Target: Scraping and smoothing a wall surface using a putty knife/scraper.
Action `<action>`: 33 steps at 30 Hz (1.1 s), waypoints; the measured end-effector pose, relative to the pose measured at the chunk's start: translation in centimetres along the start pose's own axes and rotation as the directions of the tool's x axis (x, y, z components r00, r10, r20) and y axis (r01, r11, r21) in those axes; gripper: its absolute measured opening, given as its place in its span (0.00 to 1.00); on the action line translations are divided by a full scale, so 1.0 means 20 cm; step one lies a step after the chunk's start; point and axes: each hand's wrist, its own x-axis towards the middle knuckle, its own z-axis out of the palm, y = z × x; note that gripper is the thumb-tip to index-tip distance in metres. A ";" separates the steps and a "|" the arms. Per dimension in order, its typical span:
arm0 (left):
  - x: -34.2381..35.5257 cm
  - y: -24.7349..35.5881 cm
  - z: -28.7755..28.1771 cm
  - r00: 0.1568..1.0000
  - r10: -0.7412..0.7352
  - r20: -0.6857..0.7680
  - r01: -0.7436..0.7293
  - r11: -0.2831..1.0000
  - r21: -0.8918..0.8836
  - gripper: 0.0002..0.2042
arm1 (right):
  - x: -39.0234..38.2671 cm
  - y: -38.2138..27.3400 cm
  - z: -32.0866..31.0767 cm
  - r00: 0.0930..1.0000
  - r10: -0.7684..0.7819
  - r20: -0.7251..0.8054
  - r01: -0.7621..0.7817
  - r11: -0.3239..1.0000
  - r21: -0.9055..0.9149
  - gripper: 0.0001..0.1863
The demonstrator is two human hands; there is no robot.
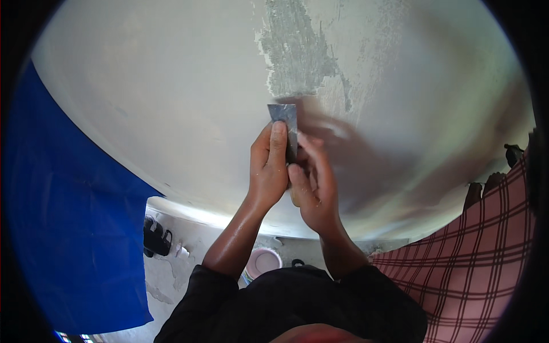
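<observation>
A grey metal putty knife [282,112] is held upright against the backdrop of a pale wall [171,103], its wide edge just below a rough grey-green scraped patch [297,51]. My left hand [269,160] is closed on it, thumb lying flat along the blade and fingers behind. From the right, my right hand [316,186] curls around the lower end, with its fingers near the blade's side and its thumb lower down. The putty knife's lower part is hidden between my hands. Pale specks dot both hands.
A blue sheet [74,206] hangs at the left, and pink checked cloth [463,257] at the right. On the floor below stand a round pink-rimmed bucket [264,261] and a black object [156,236]. Dark shapes [483,187] show by the cloth.
</observation>
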 end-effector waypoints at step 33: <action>0.01 0.02 -0.06 0.982 -0.185 -0.026 0.185 0.982 0.029 0.16 | 0.26 0.30 -0.13 0.745 -0.664 -0.064 0.113 0.221 -0.969 0.30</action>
